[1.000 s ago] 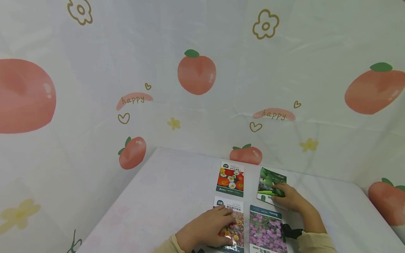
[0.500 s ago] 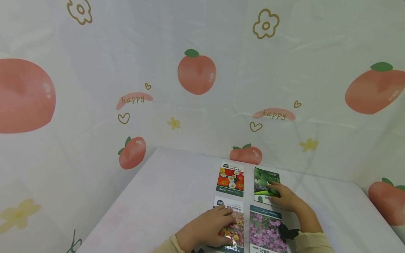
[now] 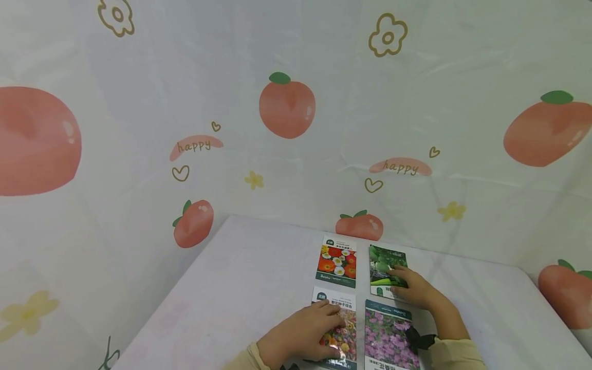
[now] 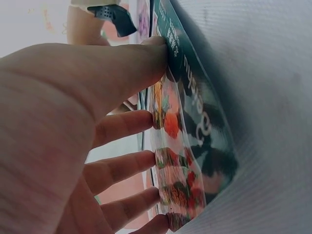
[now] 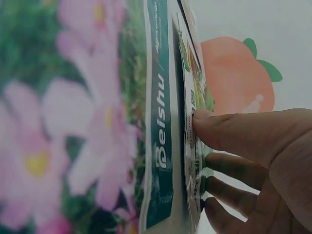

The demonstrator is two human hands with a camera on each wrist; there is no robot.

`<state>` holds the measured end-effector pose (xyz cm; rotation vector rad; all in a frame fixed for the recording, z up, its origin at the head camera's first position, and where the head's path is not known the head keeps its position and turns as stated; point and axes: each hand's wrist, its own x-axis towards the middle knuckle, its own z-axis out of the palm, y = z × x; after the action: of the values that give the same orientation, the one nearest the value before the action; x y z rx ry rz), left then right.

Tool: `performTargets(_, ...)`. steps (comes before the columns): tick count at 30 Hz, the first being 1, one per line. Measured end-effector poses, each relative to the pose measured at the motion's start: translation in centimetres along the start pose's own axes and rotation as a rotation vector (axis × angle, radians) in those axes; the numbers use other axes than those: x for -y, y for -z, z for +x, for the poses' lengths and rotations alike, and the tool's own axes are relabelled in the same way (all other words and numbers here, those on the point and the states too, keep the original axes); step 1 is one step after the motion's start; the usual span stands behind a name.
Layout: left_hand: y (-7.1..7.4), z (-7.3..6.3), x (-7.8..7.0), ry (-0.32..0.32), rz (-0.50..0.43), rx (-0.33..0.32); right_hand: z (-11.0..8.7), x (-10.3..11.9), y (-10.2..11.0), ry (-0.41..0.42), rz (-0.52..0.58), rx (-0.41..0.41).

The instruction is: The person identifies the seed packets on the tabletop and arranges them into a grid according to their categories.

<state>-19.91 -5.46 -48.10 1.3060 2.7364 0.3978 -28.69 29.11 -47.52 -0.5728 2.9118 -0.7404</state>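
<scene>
My left hand [image 3: 307,329] rests on a seed packet with mixed orange and red flowers [image 3: 348,334]; in the left wrist view, its spread fingertips and thumb touch the glossy front. My right hand [image 3: 416,289] lies over the lower right part of a green vegetable seed packet [image 3: 380,263], and the right wrist view has its thumb and fingertips against that packet [image 5: 192,146]. Nearer the front is a pink-purple flower seed packet [image 3: 388,336], printed upside down to the head view. A poppy seed packet [image 3: 336,264] lies behind the left hand.
The packets lie in two columns on a white-covered table [image 3: 222,288]. Behind it hangs a pale cloth backdrop [image 3: 296,174] printed with peaches, flowers and "happy". A black strap piece [image 3: 420,339] at my right wrist overhangs the pink-purple packet.
My right hand has slid the green packet a little left, closer to the poppy packet, and the packet sits straighter. The left hand and the other packets have stayed put.
</scene>
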Motion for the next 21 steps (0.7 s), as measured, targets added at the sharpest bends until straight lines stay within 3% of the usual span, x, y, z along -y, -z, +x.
performTargets(13, 0.16, -0.06, -0.16, -0.006, 0.078, -0.049, 0.08, -0.24, -0.29, 0.028, -0.013, -0.018)
performTargets(21, 0.04, 0.16, 0.23, -0.044, 0.064, -0.088, 0.03, 0.54, -0.12, 0.039, -0.006, -0.092)
